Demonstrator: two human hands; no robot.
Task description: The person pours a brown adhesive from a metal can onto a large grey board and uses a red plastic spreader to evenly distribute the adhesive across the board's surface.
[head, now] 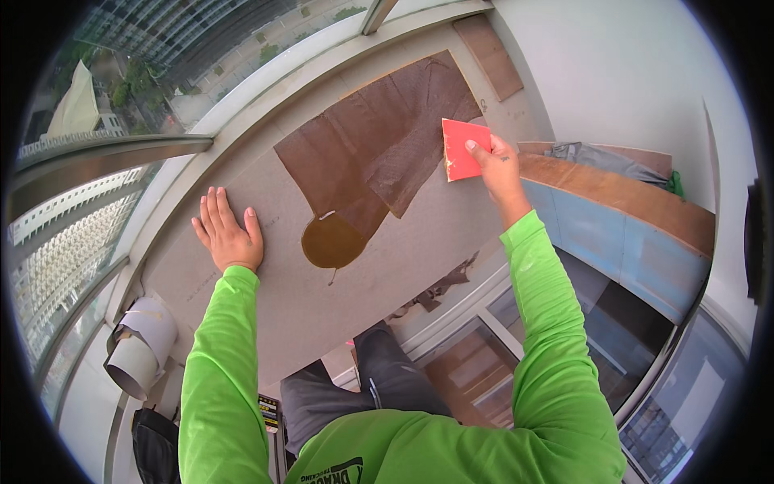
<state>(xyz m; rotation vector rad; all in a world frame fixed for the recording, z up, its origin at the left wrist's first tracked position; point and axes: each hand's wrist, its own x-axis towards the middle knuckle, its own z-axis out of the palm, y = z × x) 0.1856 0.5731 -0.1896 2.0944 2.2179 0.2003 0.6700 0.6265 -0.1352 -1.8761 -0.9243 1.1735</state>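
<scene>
My left hand (230, 233) rests palm down on a large grey board (284, 314), fingers spread and holding nothing. In my right hand (500, 164) is a thin red square spreader (467, 151), its left edge smeared with yellowish residue. My thumb lies on top of it, and it is over the board by the right end of a brown coating (375, 133). This coating looks like spread adhesive, streaked and wrinkled in places. At its near end sits a rounded amber pool of liquid (334, 242), with a thin drip trailing off.
Windows with a metal frame (109, 154) run along the left and far side. A brown wooden plank (488, 55) lies at the far end. To the right stands a wood-topped blue cabinet (604, 221) with grey cloth (611, 162). Paper rolls (142, 345) stand lower left.
</scene>
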